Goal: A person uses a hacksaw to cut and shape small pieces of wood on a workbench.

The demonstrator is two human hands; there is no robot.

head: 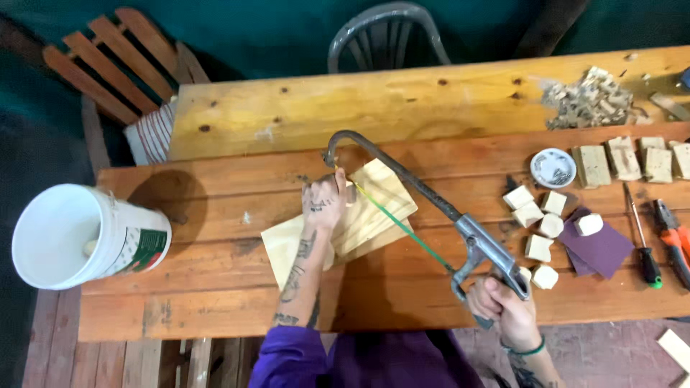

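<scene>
Pressing down on a pale wooden board [374, 208], the left hand [325, 202] lies flat with its fingers spread over the upper part of the piece, near the middle of the bench [215, 287], while the right hand [503, 305] has its fingers wrapped fully around the grip of a hacksaw [431, 208] close to the near edge. The saw's green blade [402, 228] runs slantwise from the frame's far tip, just beside the left hand, down toward the handle, and it crosses the board's top face. The board looks stiff and fairly light, with smooth faces that could slide on the planks, so a firm flat palm close to the cut line seems the sound place to hold it; the saw's metal frame is rigid and best held only at its handle. Toward the right end of the bench lie small pale wooden blocks [535, 215], purple sheets of sandpaper [600, 248], a screwdriver [643, 241] and orange-handled pliers [674, 241], with a small round dish [553, 167] and a heap of wood shavings [589, 100] nearer the far right corner. A white bucket [79, 233] stands at the left end.
</scene>
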